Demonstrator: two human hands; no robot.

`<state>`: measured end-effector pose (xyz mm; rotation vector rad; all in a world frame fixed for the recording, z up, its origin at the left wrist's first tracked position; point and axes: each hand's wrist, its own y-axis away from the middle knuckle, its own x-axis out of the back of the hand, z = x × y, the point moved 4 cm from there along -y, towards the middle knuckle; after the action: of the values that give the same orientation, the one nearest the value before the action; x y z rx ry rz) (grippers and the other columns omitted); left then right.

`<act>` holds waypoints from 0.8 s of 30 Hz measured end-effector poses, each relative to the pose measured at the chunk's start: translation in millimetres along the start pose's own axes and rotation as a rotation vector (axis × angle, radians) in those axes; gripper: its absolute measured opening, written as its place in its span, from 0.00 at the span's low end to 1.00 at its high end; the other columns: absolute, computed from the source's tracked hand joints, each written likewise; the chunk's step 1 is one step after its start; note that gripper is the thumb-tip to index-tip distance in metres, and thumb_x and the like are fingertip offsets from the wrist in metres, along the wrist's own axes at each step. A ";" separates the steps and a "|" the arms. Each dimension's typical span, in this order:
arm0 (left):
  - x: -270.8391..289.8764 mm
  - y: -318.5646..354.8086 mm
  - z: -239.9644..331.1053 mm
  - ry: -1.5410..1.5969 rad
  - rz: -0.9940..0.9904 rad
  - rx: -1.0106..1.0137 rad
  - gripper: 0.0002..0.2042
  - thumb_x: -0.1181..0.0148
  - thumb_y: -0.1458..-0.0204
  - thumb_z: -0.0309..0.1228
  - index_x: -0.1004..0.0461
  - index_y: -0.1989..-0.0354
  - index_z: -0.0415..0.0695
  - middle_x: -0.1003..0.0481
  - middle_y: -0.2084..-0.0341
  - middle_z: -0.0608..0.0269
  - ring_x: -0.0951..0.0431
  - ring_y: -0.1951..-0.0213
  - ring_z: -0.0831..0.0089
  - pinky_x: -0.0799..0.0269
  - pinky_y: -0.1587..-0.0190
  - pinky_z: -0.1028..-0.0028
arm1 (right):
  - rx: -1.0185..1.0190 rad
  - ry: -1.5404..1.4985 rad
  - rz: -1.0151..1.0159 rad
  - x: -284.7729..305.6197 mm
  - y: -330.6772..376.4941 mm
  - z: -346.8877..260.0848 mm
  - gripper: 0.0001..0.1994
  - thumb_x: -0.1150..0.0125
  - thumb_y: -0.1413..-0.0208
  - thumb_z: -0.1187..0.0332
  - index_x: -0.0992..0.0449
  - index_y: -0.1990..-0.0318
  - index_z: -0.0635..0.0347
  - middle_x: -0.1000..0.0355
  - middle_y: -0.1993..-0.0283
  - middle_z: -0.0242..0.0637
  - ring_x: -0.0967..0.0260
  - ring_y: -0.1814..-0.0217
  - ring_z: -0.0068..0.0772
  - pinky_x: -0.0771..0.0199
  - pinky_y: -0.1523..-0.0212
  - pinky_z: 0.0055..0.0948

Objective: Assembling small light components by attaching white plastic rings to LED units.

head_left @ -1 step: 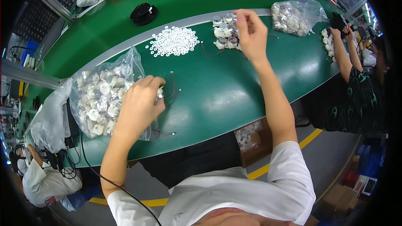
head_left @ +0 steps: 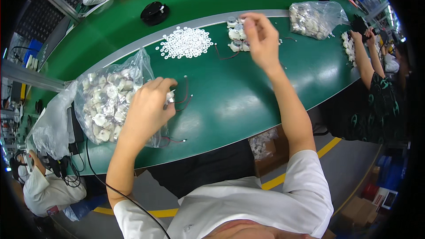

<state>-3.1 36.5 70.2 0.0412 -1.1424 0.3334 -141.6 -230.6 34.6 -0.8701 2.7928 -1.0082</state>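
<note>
My left hand [head_left: 152, 104] is closed at the mouth of a clear plastic bag [head_left: 144, 64]. Between its fingers shows a small white-capped motor [head_left: 170, 97], and thin dark-red wires [head_left: 187, 99] trail onto the table beside it. The bag is full of similar white-capped pieces. Farther off, my right hand [head_left: 264, 42] hovers at a cluster of small white-and-silver motors [head_left: 236, 33], thumb and fingers curled together. Whatever its fingertips hold is hidden. To the left of that cluster lies a spread pile of small white rings [head_left: 186, 43].
A green table [head_left: 212, 102] curves in front of me. Beyond its grey rail sits a round black device [head_left: 155, 13]. Another filled clear bag [head_left: 316, 19] stands at the far right, near a co-worker's arms [head_left: 364, 57]. A black cable [head_left: 99, 176] hangs by my left arm.
My right hand has shifted slightly left over the motor cluster, and its fingers have turned. My left hand stays at the bag's mouth with its fingers a little moved.
</note>
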 end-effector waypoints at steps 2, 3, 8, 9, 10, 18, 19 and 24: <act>10.6 -5.2 7.1 0.086 0.026 -0.019 0.22 0.32 0.60 0.18 0.23 0.52 0.40 0.23 0.66 0.54 0.20 0.63 0.57 0.23 0.58 0.64 | -0.135 -0.222 -0.298 -29.7 22.3 -14.0 0.19 0.45 0.29 0.60 0.30 0.40 0.65 0.24 0.56 0.37 0.27 0.59 0.23 0.25 0.60 0.24; 15.7 -8.9 15.4 0.140 0.062 -0.091 0.23 0.31 0.60 0.17 0.23 0.50 0.40 0.23 0.66 0.55 0.20 0.63 0.59 0.22 0.58 0.66 | -0.162 -0.372 -0.392 -44.2 33.2 -18.1 0.21 0.47 0.28 0.57 0.33 0.38 0.64 0.25 0.54 0.37 0.27 0.55 0.24 0.25 0.56 0.26; 1.0 -29.8 23.3 0.263 0.298 -0.291 0.28 0.25 0.59 0.19 0.24 0.45 0.40 0.23 0.64 0.57 0.19 0.62 0.64 0.22 0.58 0.69 | -0.358 -0.639 -0.688 -84.3 66.1 -29.8 0.23 0.48 0.27 0.54 0.33 0.37 0.64 0.25 0.53 0.37 0.28 0.53 0.23 0.25 0.53 0.27; -4.9 -35.2 18.8 0.262 0.285 -0.279 0.31 0.23 0.59 0.21 0.26 0.42 0.41 0.22 0.63 0.56 0.19 0.61 0.65 0.22 0.57 0.69 | -0.432 -0.633 -0.675 -84.9 65.7 -25.5 0.21 0.48 0.27 0.56 0.31 0.38 0.64 0.25 0.54 0.35 0.28 0.54 0.21 0.26 0.54 0.25; -12.2 -40.4 13.2 0.263 0.288 -0.278 0.31 0.23 0.59 0.21 0.26 0.42 0.41 0.22 0.63 0.56 0.19 0.61 0.65 0.22 0.57 0.69 | -0.508 -0.622 -0.660 -83.3 64.7 -19.8 0.19 0.47 0.27 0.58 0.29 0.40 0.64 0.25 0.56 0.34 0.28 0.55 0.20 0.26 0.55 0.22; -45.6 -52.1 -40.6 0.190 0.240 0.035 0.35 0.30 0.50 0.23 0.39 0.32 0.46 0.20 0.49 0.55 0.19 0.54 0.59 0.23 0.56 0.67 | -0.080 0.164 -0.580 -52.4 33.5 -16.8 0.19 0.36 0.36 0.66 0.25 0.38 0.54 0.26 0.61 0.39 0.28 0.65 0.31 0.28 0.63 0.28; -46.9 -51.0 -41.4 0.183 0.241 0.024 0.35 0.30 0.50 0.22 0.39 0.32 0.46 0.19 0.50 0.55 0.19 0.53 0.58 0.23 0.55 0.67 | 0.049 0.252 -0.587 -53.4 32.5 -21.1 0.21 0.31 0.41 0.67 0.25 0.41 0.54 0.27 0.65 0.43 0.29 0.69 0.35 0.29 0.66 0.31; -50.9 -48.0 -44.4 0.112 0.265 -0.036 0.34 0.32 0.49 0.21 0.38 0.33 0.48 0.18 0.53 0.56 0.19 0.53 0.57 0.23 0.53 0.65 | -0.062 0.152 -0.654 -52.7 35.1 -11.6 0.16 0.29 0.42 0.66 0.24 0.48 0.57 0.31 0.73 0.36 0.33 0.73 0.30 0.32 0.69 0.29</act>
<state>30.8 -12.4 12.5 -0.1598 -1.0438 0.5437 -117.2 -174.2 15.2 -1.8615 2.7083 -1.0805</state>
